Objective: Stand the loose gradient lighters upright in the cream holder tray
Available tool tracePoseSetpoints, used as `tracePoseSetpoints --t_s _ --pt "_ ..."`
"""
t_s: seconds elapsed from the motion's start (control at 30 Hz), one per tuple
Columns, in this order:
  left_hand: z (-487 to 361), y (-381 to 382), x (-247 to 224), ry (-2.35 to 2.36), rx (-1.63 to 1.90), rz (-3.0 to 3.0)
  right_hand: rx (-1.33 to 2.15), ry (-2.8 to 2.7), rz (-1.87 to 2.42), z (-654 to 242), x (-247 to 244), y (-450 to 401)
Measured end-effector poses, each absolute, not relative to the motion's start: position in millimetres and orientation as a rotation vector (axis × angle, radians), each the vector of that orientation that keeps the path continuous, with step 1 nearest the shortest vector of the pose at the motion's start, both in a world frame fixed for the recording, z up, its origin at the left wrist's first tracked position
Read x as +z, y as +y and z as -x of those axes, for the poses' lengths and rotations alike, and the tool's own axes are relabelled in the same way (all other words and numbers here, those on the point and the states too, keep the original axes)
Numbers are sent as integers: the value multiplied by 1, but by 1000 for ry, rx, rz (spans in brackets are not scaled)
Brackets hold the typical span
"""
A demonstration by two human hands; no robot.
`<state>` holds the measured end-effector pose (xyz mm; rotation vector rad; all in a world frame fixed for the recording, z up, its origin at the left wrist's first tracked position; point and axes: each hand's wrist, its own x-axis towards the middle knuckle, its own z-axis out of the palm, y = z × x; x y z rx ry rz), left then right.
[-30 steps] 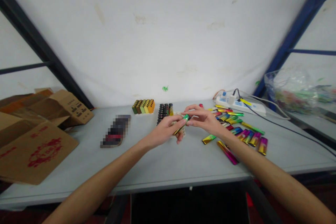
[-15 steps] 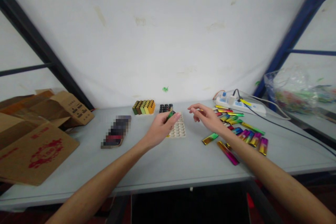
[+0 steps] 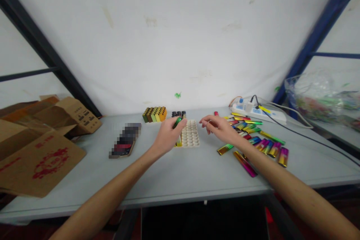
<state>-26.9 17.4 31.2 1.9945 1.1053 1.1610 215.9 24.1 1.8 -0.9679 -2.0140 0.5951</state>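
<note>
**Green piece pinched at the white tray, its lower end hard to see**

From where I'm standing, the green piece point(image 3: 177, 121) is at the left side of the white tray point(image 3: 193, 137), gripped near its dark, shiny top. The left hand point(image 3: 165, 135) has it between thumb and fingers. I can't tell whether its foot is seated in a cup or only held above one, as the hand covers that part. I'd call the step in hand a placing or steadying one. The next move, as I judge it, calls for keeping the piece upright and lined up with a cup, and for a gentle release only once it stands firm, since the neighbours look easy to knock.

Just below the hand, a yellow-green piece point(image 3: 179, 141) shows at the tray's edge, and black-topped pieces point(image 3: 179, 114) stand in rows behind it. The right hand point(image 3: 221, 127) hovers beyond the tray's right side, fingers loosely bent and apart, gripping nothing that I can see.

Farther out, shiny coloured pieces point(image 3: 283, 156) lie scattered on the right of the grey table point(image 3: 168, 183), with a white power strip point(image 3: 270, 114) behind them (quite a tangle of cords there). A block of yellow and green pieces point(image 3: 154, 114) stands left of the tray near the wall. Past it come a blurred dark slab point(image 3: 123, 142) and cardboard boxes point(image 3: 53, 159).
</note>
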Motion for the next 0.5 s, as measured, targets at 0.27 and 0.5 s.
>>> tracePoseSetpoints --t_s 0.27,0.5 --pt "26 19 37 989 1239 -1906 562 -2095 1004 -215 1 22" --pt "33 29 43 896 1256 -1651 550 -2124 985 -216 2 21"
